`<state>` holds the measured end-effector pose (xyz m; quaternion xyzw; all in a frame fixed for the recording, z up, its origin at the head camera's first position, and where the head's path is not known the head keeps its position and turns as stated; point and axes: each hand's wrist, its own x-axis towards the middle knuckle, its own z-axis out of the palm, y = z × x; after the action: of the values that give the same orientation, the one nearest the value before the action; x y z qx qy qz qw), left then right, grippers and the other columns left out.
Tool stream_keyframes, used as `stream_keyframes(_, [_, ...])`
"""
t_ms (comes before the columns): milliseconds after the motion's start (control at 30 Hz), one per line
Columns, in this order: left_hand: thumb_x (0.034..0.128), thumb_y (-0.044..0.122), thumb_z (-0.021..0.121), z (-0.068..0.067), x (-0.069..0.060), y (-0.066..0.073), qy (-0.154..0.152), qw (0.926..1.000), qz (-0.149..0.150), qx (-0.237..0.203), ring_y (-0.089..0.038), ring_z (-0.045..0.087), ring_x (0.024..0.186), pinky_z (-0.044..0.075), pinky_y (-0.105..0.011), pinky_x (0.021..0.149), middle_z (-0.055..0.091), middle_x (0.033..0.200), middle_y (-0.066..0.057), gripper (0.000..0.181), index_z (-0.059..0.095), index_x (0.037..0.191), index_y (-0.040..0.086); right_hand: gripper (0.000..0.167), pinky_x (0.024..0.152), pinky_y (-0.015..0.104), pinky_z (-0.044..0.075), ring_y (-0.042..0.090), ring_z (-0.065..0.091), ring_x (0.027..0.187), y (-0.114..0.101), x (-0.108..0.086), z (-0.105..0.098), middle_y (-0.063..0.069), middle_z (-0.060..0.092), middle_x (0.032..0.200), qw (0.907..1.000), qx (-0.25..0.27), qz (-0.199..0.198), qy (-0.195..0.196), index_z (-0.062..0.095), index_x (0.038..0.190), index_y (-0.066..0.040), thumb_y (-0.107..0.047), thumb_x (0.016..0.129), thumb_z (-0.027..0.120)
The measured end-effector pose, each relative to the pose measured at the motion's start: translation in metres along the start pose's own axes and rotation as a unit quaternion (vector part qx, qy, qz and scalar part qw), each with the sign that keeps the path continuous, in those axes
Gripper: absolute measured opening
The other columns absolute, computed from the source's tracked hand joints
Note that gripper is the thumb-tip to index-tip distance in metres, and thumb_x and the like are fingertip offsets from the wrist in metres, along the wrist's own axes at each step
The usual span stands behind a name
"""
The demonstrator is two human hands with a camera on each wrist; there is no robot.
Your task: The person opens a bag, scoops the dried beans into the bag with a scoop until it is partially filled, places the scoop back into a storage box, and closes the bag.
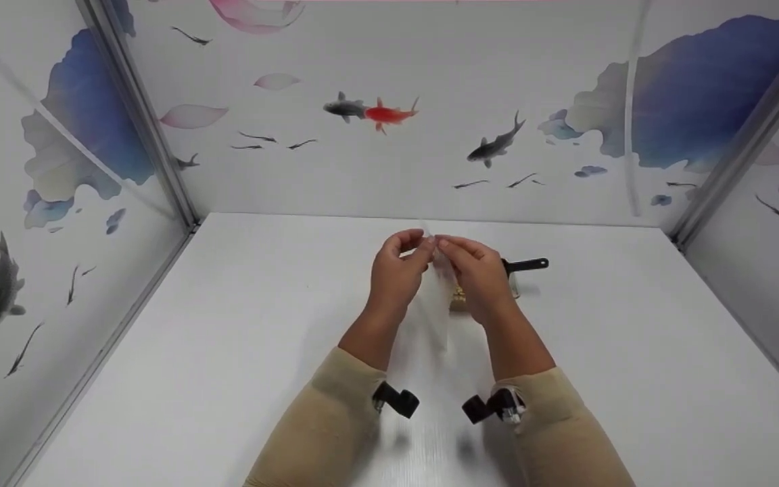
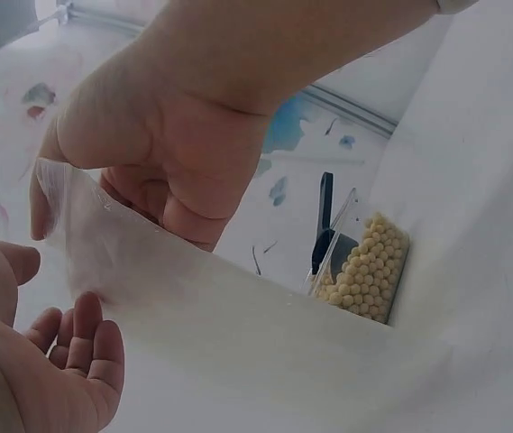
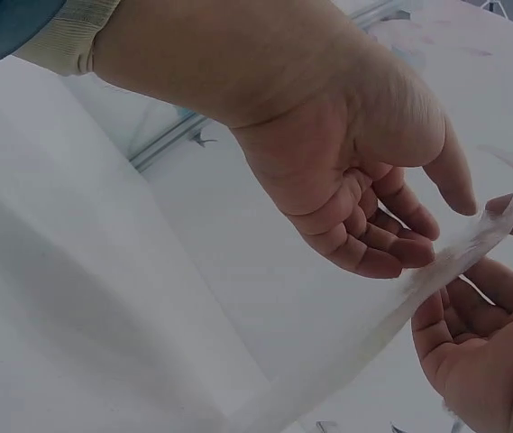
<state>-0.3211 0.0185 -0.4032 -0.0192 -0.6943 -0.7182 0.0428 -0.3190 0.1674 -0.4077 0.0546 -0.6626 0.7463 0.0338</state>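
A thin, see-through plastic bag (image 1: 439, 304) hangs between the two hands, long and narrow from the head view. My right hand (image 1: 484, 277) pinches its top edge; in the left wrist view the right thumb lies over the film. My left hand (image 1: 396, 274) meets the bag from the other side, thumb and fingers apart and loosely bent. In the right wrist view the left fingertips (image 3: 418, 255) touch or nearly touch the bag (image 3: 355, 347). Behind the right hand, partly hidden, stands a clear box with round pale-yellow beans (image 2: 369, 275) and a black scoop (image 2: 325, 212).
The white tabletop (image 1: 241, 325) spreads around both arms. Printed white panels (image 1: 389, 169) with fish and lotus patterns enclose the back and sides, joined by metal posts (image 1: 153, 128). Small black cameras (image 1: 399, 400) are strapped to the sleeved wrists.
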Motion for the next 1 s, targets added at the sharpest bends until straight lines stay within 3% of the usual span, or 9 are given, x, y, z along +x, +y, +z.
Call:
stream_keyframes(200, [0.1011, 0.039, 0.075, -0.0033, -0.0004, 0.0017, -0.018, 0.9995, -0.011, -0.023, -0.021, 0.074, 0.112, 0.062, -0.033, 0.102, 0.064, 0.132, -0.006, 0.051, 0.061, 0.142, 0.011, 0.033, 0.103, 0.026, 0.059, 0.021, 0.069, 0.124, -0.0033, -0.0026, 0.0002, 0.01, 0.073, 0.135, 1.0, -0.004, 0.006, -0.007, 0.074, 0.132, -0.003, -0.024, 0.108, 0.065])
stream_keyframes(367, [0.101, 0.036, 0.075, -0.0049, -0.0002, 0.0019, -0.026, 0.9988, -0.015, -0.039, -0.031, 0.072, 0.118, 0.063, -0.034, 0.101, 0.063, 0.132, -0.008, 0.054, 0.06, 0.144, 0.007, 0.032, 0.113, 0.037, 0.056, 0.024, 0.068, 0.128, -0.0065, -0.0064, 0.0015, 0.008, 0.074, 0.135, 0.9996, -0.021, 0.013, -0.013, 0.075, 0.131, -0.005, -0.023, 0.106, 0.067])
stream_keyframes(667, [0.1017, 0.029, 0.073, -0.0045, -0.0007, 0.0028, -0.021, 0.9981, -0.037, -0.045, -0.017, 0.072, 0.108, 0.063, -0.032, 0.1, 0.065, 0.128, -0.007, 0.041, 0.064, 0.138, 0.013, 0.031, 0.123, 0.041, 0.049, 0.022, 0.067, 0.13, -0.0071, -0.0066, 0.0009, 0.011, 0.072, 0.139, 0.9989, -0.04, 0.024, -0.006, 0.075, 0.13, -0.006, -0.024, 0.105, 0.07])
stream_keyframes(1000, [0.1004, 0.024, 0.072, -0.0057, 0.0004, -0.0004, -0.025, 0.9985, -0.034, -0.035, -0.017, 0.072, 0.109, 0.063, -0.031, 0.102, 0.065, 0.127, -0.006, 0.037, 0.066, 0.136, 0.014, 0.035, 0.111, 0.037, 0.056, 0.023, 0.067, 0.127, -0.0092, -0.007, 0.0029, 0.009, 0.073, 0.136, 0.9962, -0.081, 0.032, 0.008, 0.077, 0.128, -0.011, -0.031, 0.1, 0.077])
